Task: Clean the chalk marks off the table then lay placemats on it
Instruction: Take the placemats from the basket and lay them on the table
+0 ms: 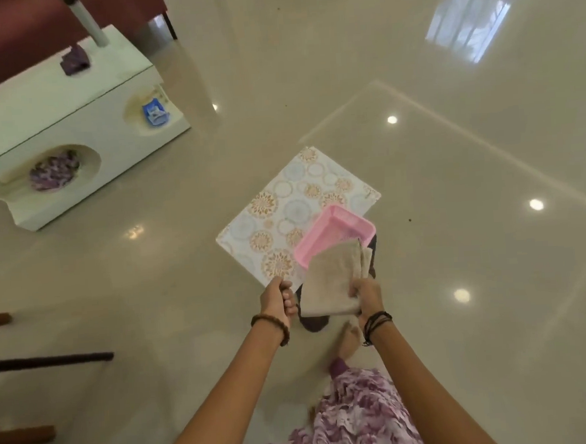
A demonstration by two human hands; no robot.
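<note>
Beige cloth (333,284) is gripped in the right hand (366,294), folded, likely kept ready for wiping chalk. The placemats (284,212) are pinched at their near corner by the left hand (277,300) and held flat, apparently so the pink tray (333,234) resting on them is carried level. No table is seen under them, only glossy floor (453,177).

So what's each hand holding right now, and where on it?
The left hand grips the patterned placemat at its near corner. The right hand grips the beige cloth at its near right corner.
</note>
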